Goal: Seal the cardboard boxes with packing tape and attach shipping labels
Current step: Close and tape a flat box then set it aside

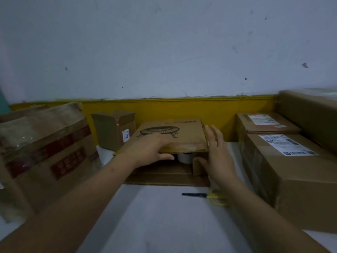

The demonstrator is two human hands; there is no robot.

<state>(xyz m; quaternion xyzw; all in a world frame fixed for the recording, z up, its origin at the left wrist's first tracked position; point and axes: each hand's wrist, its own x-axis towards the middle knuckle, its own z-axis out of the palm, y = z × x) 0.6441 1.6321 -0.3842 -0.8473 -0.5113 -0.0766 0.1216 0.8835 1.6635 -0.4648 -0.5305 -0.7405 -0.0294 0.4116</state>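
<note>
A cardboard box (167,177) lies on the white table in the middle, its near side open. Its large top flap (184,136), printed with a round stool-like drawing, slopes over the opening. My left hand (153,148) rests flat on this flap, thumb under its front edge. My right hand (217,154) is at the box's right side, fingers straight against the flap's right edge, thumb near a small side flap (197,166). A white roll (185,157) shows inside the box.
Yellow-handled scissors (209,197) lie on the table (155,216) in front of the box. Two labelled sealed boxes (291,161) stand at the right with a bigger one behind. A worn red-taped box (45,152) stands left, a small open box (113,130) behind it.
</note>
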